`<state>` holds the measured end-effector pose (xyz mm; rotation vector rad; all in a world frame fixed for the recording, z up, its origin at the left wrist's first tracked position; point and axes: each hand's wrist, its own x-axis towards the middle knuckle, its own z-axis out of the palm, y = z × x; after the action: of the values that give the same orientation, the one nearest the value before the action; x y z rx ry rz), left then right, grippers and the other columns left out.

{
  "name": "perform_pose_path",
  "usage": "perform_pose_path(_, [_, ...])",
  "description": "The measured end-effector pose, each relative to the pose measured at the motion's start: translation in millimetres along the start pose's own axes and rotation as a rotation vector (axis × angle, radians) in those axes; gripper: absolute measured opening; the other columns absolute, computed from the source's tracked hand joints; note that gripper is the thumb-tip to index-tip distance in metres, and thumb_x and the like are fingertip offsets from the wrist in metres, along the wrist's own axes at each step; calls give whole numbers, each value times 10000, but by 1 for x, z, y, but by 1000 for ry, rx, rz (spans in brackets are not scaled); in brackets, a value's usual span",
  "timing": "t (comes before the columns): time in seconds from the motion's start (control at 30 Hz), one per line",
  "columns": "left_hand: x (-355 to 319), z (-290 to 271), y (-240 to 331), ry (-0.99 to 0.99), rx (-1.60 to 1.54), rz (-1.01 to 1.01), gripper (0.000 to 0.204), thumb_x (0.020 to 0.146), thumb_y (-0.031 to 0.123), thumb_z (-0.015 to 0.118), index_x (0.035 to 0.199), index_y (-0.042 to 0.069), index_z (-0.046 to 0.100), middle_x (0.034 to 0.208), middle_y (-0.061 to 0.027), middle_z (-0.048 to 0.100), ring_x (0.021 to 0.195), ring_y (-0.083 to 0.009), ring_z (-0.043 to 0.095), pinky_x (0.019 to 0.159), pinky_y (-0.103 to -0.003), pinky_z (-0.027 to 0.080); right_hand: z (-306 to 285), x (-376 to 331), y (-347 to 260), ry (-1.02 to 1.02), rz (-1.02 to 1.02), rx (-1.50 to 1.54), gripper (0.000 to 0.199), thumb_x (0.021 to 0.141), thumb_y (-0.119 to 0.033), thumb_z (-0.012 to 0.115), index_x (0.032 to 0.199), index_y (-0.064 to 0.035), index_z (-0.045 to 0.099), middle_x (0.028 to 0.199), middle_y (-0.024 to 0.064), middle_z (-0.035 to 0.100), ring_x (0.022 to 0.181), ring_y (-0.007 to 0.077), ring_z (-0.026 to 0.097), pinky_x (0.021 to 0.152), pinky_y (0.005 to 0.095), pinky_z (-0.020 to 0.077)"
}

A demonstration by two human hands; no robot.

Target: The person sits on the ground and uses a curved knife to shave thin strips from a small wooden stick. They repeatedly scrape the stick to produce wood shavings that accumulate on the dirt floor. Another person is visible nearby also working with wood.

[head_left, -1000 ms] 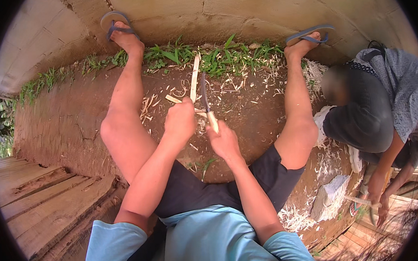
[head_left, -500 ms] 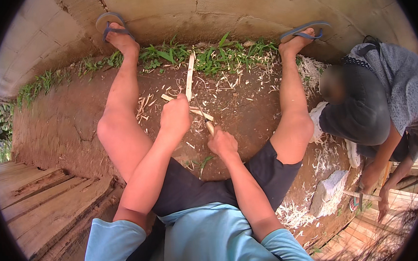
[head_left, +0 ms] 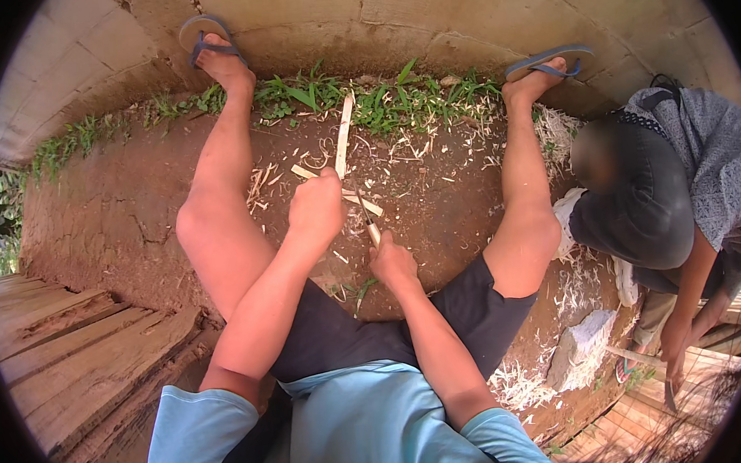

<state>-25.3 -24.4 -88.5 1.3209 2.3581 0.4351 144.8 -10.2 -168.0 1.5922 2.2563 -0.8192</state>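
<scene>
My left hand (head_left: 316, 208) is closed around the near end of a pale wooden strip (head_left: 344, 138), which points away toward the grass. My right hand (head_left: 394, 262), a little nearer and to the right, grips the light handle of a knife (head_left: 374, 233). Its thin dark blade slants up and left, close to my left hand. A second flat wooden piece (head_left: 363, 201) passes behind the knife blade and my left hand; whether it lies on the ground or is touched by the hand, I cannot tell.
Wood shavings (head_left: 416, 144) litter the dirt between my legs. Grass (head_left: 396, 98) fringes a block wall (head_left: 451, 14), where my sandalled feet rest. Wooden planks (head_left: 89, 350) lie at the left. A person (head_left: 639, 189) crouches at right, holding a bladed tool (head_left: 670, 396) near a stone (head_left: 577, 350).
The view has shifted slightly. My hands keep their grips on the strip and the knife, with little movement between them. The other person's hands have come closer together and the bladed tool points downward.
</scene>
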Motion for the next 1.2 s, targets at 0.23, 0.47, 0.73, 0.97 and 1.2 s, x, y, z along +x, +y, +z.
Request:
perform_pose_path(0.23, [3,3,3,10,-13,0,191,742,-49,591,927,-71,544,840,-291,649,834,-450,656,740,-501,541,-34,6,-8,57,-53,44,306,884,-260,592,1071,-26,534,918,249,667,861,430,647,780,515,496])
perform_pose_path(0.47, [-1,6,-3,34,-11,23,189,733,-49,594,910,-83,539,790,-296,644,793,-455,660,708,-498,546,-90,-32,-51,669,-556,733,183,932,-171,591,987,-17,508,677,119,577,581,169,561,554,339,459])
perform_pose_path(0.73, [-2,6,-6,9,5,20,200,729,-38,598,915,-88,544,811,-290,651,797,-456,662,719,-493,549,-17,14,-10,-66,49,-36,350,898,-317,568,1111,-42,521,973,263,666,941,412,651,831,509,500])
perform_pose_path(0.97, [1,4,-1,21,-21,1,190,738,-37,593,917,-81,549,808,-286,652,805,-443,667,724,-487,554,2,45,20,-291,14,359,356,907,-316,583,1079,-8,528,768,193,655,690,336,655,642,445,502])
perform_pose_path(1.2, [0,10,-10,10,-29,1,178,764,14,600,914,-70,552,819,-296,643,820,-451,653,736,-512,531,-81,-40,-49,416,-478,616,361,938,-333,539,1050,9,506,726,206,636,681,395,634,607,475,479])
